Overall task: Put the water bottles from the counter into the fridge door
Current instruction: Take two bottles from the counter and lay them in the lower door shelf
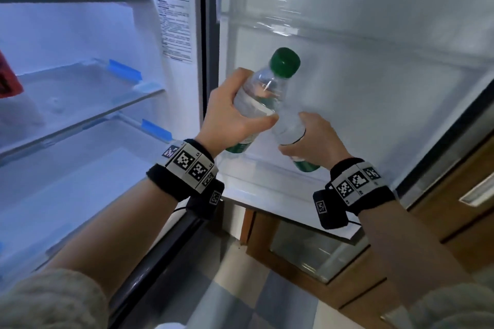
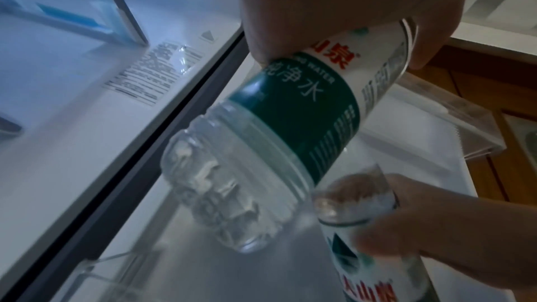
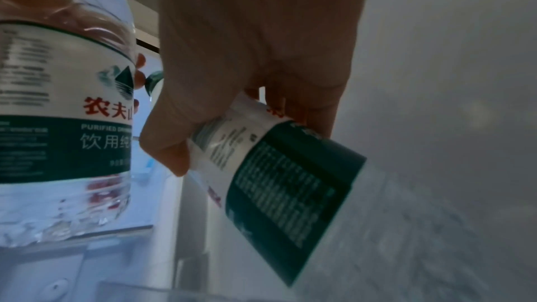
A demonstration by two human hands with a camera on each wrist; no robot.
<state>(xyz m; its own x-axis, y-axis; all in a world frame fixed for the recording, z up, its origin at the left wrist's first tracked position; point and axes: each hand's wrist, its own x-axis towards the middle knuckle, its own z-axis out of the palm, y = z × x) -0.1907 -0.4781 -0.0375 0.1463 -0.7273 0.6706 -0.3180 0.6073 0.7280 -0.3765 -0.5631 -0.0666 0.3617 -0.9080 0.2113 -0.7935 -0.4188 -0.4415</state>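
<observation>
I hold two clear water bottles with green-and-white labels in front of the open fridge door [image 1: 374, 75]. My left hand [image 1: 232, 115] grips one bottle [image 1: 267, 85] around its middle, tilted, green cap [image 1: 284, 61] pointing up and right. In the left wrist view this bottle [image 2: 290, 123] has its base toward the camera, under my left hand [image 2: 334, 8]. My right hand [image 1: 312, 139] grips the second bottle [image 1: 290, 128] lower down, its top hidden behind the first. The right wrist view has that label [image 3: 276, 180] below my right hand [image 3: 255, 54]. The clear door bin [image 1: 254, 176] lies just beneath both.
The fridge interior with glass shelves [image 1: 80, 104] is to the left, with a red item [image 1: 8, 77] at its far edge. Brown wooden cabinets [image 1: 454, 222] stand right of the door. A lower glass-fronted compartment [image 1: 307, 248] and checkered floor [image 1: 240, 302] are below.
</observation>
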